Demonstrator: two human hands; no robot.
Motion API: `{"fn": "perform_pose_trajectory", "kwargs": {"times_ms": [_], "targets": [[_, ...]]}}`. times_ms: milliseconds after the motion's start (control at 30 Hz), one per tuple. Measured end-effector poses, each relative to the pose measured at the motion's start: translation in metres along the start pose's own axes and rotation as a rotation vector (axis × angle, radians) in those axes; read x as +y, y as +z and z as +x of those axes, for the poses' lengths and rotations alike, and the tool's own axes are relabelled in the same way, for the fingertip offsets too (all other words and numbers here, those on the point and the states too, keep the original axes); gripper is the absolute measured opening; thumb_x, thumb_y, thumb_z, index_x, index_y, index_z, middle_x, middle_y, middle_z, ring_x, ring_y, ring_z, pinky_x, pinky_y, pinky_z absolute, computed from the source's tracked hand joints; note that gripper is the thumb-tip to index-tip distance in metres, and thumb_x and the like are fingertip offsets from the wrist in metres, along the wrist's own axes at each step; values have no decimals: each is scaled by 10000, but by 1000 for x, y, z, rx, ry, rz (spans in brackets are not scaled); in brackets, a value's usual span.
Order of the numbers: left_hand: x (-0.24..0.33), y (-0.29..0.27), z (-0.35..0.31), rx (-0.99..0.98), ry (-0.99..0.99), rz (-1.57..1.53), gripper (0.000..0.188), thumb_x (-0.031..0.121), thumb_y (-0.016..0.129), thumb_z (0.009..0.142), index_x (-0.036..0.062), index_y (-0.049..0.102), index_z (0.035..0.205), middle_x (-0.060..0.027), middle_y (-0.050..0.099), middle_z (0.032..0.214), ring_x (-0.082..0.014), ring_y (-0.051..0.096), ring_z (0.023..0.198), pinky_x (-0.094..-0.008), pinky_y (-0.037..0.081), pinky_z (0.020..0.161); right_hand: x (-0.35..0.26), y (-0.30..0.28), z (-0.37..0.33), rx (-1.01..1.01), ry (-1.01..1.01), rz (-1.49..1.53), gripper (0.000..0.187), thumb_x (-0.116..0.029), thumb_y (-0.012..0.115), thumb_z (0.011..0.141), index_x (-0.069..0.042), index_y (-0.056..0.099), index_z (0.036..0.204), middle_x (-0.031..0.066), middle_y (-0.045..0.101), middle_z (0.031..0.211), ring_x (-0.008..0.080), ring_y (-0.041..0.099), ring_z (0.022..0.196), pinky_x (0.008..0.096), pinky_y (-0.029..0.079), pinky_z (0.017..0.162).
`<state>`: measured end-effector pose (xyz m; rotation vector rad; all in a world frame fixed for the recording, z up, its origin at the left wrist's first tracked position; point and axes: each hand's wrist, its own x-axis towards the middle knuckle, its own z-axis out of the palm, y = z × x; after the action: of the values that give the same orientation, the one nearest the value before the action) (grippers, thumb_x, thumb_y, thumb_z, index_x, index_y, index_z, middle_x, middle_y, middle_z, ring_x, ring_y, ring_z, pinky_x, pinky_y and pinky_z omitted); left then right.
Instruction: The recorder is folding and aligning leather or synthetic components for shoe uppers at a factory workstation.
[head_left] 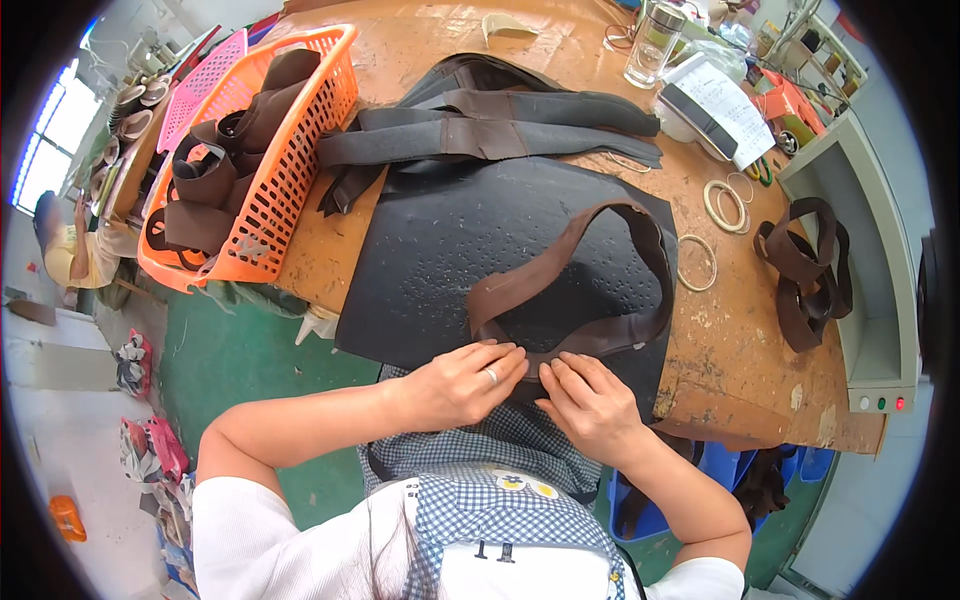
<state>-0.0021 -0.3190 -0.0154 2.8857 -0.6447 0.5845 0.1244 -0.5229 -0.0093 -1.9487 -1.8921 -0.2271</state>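
A brown leather-like strip (540,278) stands on edge in a loop on a black, pitted mat (430,270). At the near side of the loop, my left hand (470,382) pinches the strip, fingers bent and a ring on one of them. Right beside it, my right hand (592,400) pinches the same strip, its fingertips pressed onto the band. Only a small gap separates the two hands. What lies under the fingertips is hidden. Beyond the mat lies a pile of long dark and brown strips (490,138).
An orange basket (290,170) with rolled brown strips stands at the left. On the wooden table's (720,330) right are tape rings (725,207), looped brown strips (803,260) and a grey machine housing (860,220). A glass jar (655,45) stands far right; a blue crate (720,470) sits below.
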Motion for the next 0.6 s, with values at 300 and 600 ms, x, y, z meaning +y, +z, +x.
{"fn": "perform_pose_trajectory", "kwargs": {"times_ms": [300, 600], "targets": [[3, 3, 6, 90, -135, -142, 299, 86, 683, 685, -13, 705, 966, -106, 686, 1037, -218, 680, 939, -297, 589, 786, 2, 6, 10, 90, -24, -78, 239, -70, 727, 680, 29, 694, 895, 110, 650, 878, 257, 665, 853, 339, 576, 741], [4, 4, 5, 84, -131, -119, 280, 96, 689, 700, -17, 701, 955, -108, 683, 1045, -226, 674, 961, -321, 586, 805, 7, 14, 14, 154, 16, 47, 220, -36, 721, 636, 8, 672, 846, 92, 628, 831, 245, 652, 797, 318, 556, 672]]}}
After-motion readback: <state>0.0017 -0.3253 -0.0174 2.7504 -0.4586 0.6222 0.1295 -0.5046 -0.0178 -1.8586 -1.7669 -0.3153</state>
